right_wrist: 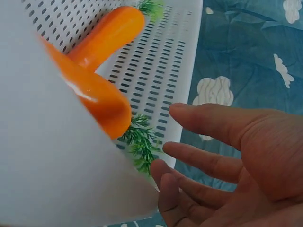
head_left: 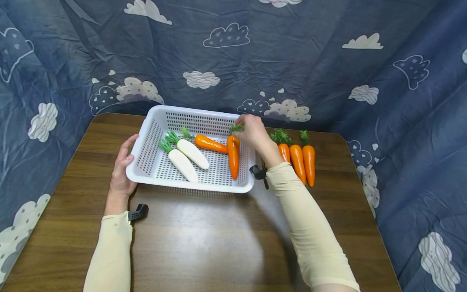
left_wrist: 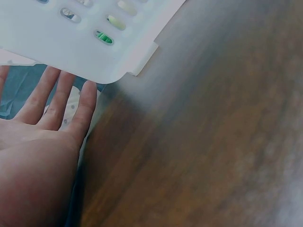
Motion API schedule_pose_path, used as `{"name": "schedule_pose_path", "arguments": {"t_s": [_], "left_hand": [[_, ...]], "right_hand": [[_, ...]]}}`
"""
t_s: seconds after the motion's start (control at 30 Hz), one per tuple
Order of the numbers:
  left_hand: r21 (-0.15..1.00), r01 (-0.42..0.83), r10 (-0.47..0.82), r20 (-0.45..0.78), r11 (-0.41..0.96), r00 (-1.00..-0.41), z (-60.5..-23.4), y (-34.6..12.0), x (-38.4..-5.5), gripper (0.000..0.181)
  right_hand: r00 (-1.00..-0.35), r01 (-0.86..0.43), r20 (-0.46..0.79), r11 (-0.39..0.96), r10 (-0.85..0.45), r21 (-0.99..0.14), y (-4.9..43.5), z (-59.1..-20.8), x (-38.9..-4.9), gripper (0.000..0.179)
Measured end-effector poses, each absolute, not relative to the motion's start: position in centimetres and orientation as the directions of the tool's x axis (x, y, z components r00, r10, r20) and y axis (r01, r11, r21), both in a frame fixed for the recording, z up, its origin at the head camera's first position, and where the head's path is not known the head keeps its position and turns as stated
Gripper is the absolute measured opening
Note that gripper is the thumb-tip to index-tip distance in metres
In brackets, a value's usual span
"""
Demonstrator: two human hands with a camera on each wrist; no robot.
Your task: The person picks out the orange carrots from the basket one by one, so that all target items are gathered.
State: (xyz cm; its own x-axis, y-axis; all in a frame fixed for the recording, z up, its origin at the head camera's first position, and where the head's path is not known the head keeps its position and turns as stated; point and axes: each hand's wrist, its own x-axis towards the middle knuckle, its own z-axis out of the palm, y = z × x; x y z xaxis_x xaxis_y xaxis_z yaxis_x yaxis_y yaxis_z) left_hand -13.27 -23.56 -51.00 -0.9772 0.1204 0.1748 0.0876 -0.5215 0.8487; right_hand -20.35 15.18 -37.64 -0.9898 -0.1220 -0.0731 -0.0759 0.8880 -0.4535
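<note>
A white basket point(head_left: 215, 187) with slotted walls holds two white radishes point(head_left: 183, 165) with green tops and two orange carrots point(head_left: 211, 144). One carrot point(head_left: 233, 158) lies lengthwise near the right wall, its leafy top point(right_wrist: 142, 142) just beyond my right fingers. My right hand point(head_left: 253, 132) hovers over the basket's back right corner, thumb and fingers apart, with nothing between them in the right wrist view. Against the basket's left end rests my left hand point(head_left: 122, 168). Its fingers point(left_wrist: 57, 101) look fairly straight in the left wrist view, and the basket hides some fingertips.
Right of the basket, several more carrots point(head_left: 298, 162) lie side by side on the wooden table point(head_left: 197, 243), partly hidden by my right forearm. A dark blue cloth point(head_left: 226, 61) with cloud prints hangs behind the table and at its sides.
</note>
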Motion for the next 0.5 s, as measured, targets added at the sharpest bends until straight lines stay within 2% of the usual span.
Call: {"name": "schedule_pose_path", "arguments": {"t_s": [0.13, 0.27, 0.37, 0.5], "left_hand": [[0.852, 0.087, 0.122, 0.174, -0.516, -0.977, -51.1, -23.7, -13.3, 0.064], [0.852, 0.089, 0.134, 0.182, -0.516, -0.974, -51.1, -23.8, -13.3, 0.064], [0.844, 0.088, 0.148, 0.194, -0.529, -0.970, -51.0, -23.8, -13.3, 0.064], [0.842, 0.084, 0.144, 0.188, -0.533, -0.972, -51.1, -23.7, -13.3, 0.064]], "right_hand": [[-0.992, -0.083, -0.050, 0.909, -0.113, -0.410, 14.6, -37.7, -20.6, 0.041], [-0.993, -0.089, -0.033, 0.911, -0.111, -0.404, 13.8, -37.7, -20.6, 0.036], [-0.988, -0.083, -0.085, 0.912, -0.128, -0.402, 13.3, -37.8, -20.6, 0.033], [-0.973, -0.064, -0.182, 0.926, -0.141, -0.372, 12.8, -38.1, -20.8, 0.038]]}}
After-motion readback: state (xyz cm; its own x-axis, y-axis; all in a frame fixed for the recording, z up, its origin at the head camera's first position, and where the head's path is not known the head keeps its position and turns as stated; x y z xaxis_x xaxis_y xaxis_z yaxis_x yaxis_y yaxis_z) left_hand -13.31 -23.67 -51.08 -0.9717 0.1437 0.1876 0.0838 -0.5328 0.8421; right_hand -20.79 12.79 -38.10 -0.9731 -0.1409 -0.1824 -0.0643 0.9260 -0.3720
